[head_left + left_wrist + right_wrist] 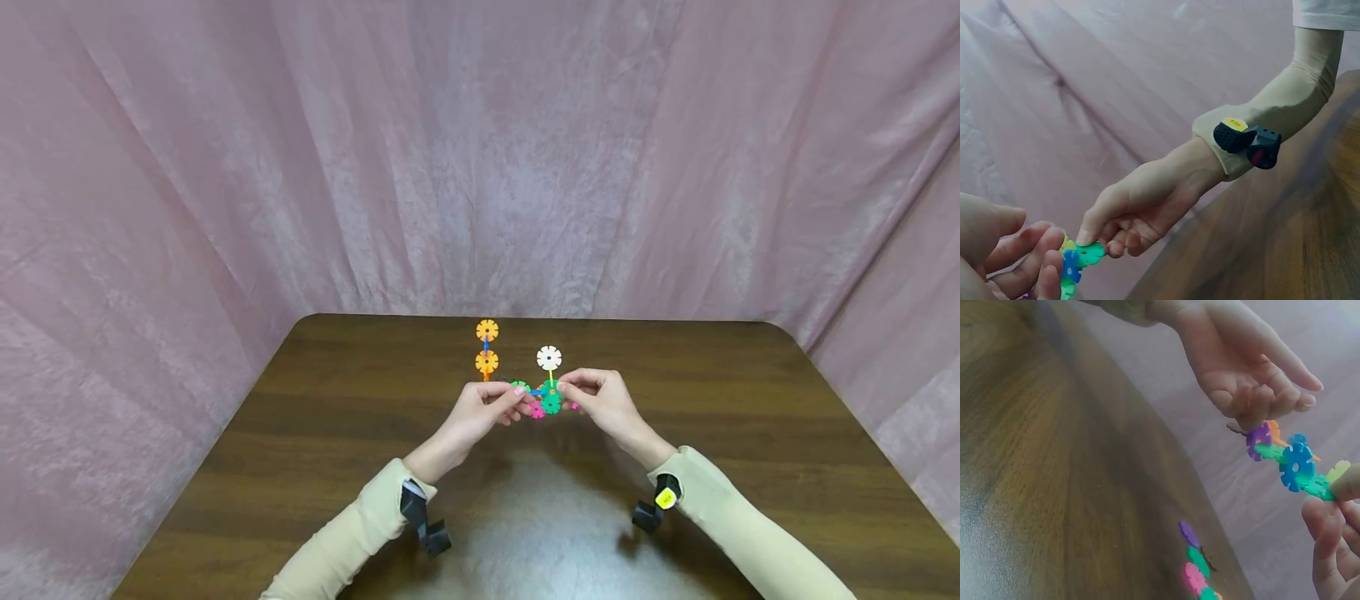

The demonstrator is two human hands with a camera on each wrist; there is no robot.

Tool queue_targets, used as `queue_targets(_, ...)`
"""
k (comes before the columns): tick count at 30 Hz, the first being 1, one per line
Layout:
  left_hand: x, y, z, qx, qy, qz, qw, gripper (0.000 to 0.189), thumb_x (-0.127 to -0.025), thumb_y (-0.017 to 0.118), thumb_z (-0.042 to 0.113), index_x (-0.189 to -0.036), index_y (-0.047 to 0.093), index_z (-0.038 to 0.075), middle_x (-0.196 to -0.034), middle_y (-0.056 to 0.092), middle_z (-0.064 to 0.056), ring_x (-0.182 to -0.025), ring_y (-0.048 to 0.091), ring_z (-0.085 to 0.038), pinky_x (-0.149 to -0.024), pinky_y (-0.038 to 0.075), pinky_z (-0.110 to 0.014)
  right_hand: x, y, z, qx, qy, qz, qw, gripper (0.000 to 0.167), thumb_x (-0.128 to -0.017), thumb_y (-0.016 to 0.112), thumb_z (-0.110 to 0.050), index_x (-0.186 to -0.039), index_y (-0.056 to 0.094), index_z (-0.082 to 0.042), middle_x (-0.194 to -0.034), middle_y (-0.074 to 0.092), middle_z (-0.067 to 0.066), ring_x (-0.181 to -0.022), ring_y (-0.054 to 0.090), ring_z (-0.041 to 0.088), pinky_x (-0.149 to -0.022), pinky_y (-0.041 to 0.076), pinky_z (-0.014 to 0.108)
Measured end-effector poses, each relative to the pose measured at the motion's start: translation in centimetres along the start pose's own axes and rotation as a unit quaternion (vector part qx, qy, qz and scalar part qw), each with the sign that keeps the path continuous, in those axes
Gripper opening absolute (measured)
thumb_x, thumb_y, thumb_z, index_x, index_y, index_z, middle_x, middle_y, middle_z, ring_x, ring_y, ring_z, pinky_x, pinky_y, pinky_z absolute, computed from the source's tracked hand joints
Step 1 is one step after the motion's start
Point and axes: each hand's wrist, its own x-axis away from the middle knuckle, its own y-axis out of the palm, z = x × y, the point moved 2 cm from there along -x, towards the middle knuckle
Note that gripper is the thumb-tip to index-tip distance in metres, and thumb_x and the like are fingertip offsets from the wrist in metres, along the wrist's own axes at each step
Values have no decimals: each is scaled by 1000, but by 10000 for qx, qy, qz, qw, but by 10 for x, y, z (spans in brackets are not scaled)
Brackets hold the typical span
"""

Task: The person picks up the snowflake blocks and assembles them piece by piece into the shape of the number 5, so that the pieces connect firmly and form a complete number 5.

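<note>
A joined string of notched plastic discs [1297,465], in blue, green and purple, spans between the hands. My right hand [603,404] pinches its green disc [1090,253] between thumb and fingers, beside a yellow disc [1338,470]. At the other end, my left hand [483,410] has loosely curled fingers against the purple disc [1259,441], its thumb apart from the discs. Orange discs [487,362] with a blue one between them show beyond the left hand in the head view. A white disc [549,358] stands out past the right fingertips on a yellow piece.
Purple, green and pink discs [1195,577] lie joined on the brown wooden table [360,375], below the hands. A pink curtain [480,167] hangs behind the table's far edge. Each wrist wears a black camera mount [651,510].
</note>
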Motion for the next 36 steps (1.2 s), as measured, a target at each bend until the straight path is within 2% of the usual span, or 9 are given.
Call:
queue_targets(4, -1, -1, 5, 413, -75, 148, 9990, 30, -95, 61, 18, -109, 66, -9, -96, 73, -13, -78, 67, -14, -77, 56, -26, 0, -3, -3, 140, -118, -143, 9997, 25, -90, 68, -11, -101, 66, 11, -68, 68, -9, -58, 61, 3, -52, 46, 19)
queue_targets(7, 0, 0, 7, 790, -128, 59, 9968, 31, -96, 60, 14, -114, 63, -11, -100, 72, -11, -84, 70, -15, -82, 56, -26, 0, -5, -5, 201, -153, -202, 9995, 26, -89, 68, -11, -101, 65, 12, -65, 65, -13, -57, 59, 2, -52, 46, 19)
queue_targets(11, 0, 1, 9, 1045, -85, -60, 9945, 32, -97, 58, 12, -116, 59, -14, -99, 70, -6, -85, 70, -15, -88, 55, -27, 0, -7, -5, 203, -97, -210, 9995, 26, -90, 67, -11, -102, 65, 11, -64, 64, -12, -58, 59, 2, -53, 47, 19)
queue_targets(17, -2, 0, 16, 1041, 155, 117, 9944, 32, -96, 58, 10, -120, 59, -11, -110, 69, -22, -84, 70, -10, -90, 54, -28, 2, -10, -8, 378, -197, -265, 9987, 24, -89, 68, -11, -101, 66, 11, -65, 64, -12, -59, 59, 3, -53, 48, 20)
queue_targets(21, -3, -1, 18, 949, 499, 252, 9939, 34, -95, 58, 8, -125, 56, -8, -115, 68, -20, -91, 70, -9, -93, 53, -30, 2, -11, -12, 478, -229, -336, 9980, 21, -89, 68, -9, -97, 67, 10, -65, 64, -3, -58, 58, 3, -53, 49, 21)
queue_targets(24, -3, 1, 20, 931, 729, 341, 9924, 37, -94, 59, 4, -129, 53, -9, -122, 64, -23, -102, 68, -14, -97, 51, -30, 2, -11, -15, 558, -241, -414, 9973, 20, -88, 69, -9, -96, 67, 9, -70, 66, 8, -59, 60, 6, -55, 52, 22)
queue_targets(27, -5, 3, 22, 846, 842, 391, 9921, 40, -94, 59, 2, -132, 51, -8, -129, 59, -26, -116, 62, -26, -100, 48, -26, 3, -13, -19, 750, -302, -463, 9957, 19, -87, 71, -10, -96, 68, 7, -74, 67, 14, -61, 63, 9, -54, 52, 23)
queue_targets(31, -10, 5, 23, 638, 811, 334, 9941, 43, -94, 58, 5, -135, 49, -5, -133, 55, -27, -126, 54, -37, -104, 46, -31, 4, -14, -21, 1007, -470, -522, 9924, 16, -87, 71, -12, -93, 70, 3, -72, 67, 12, -60, 63, 11, -51, 49, 25)
queue_targets(36, -16, 6, 19, 566, 428, 216, 9972, 44, -94, 59, 6, -136, 48, -4, -134, 55, -25, -125, 55, -34, -105, 45, -36, 5, -15, -22, 1097, -687, -702, 9891, 13, -88, 70, -12, -91, 70, 1, -69, 66, 4, -59, 61, 8, -50, 47, 24)
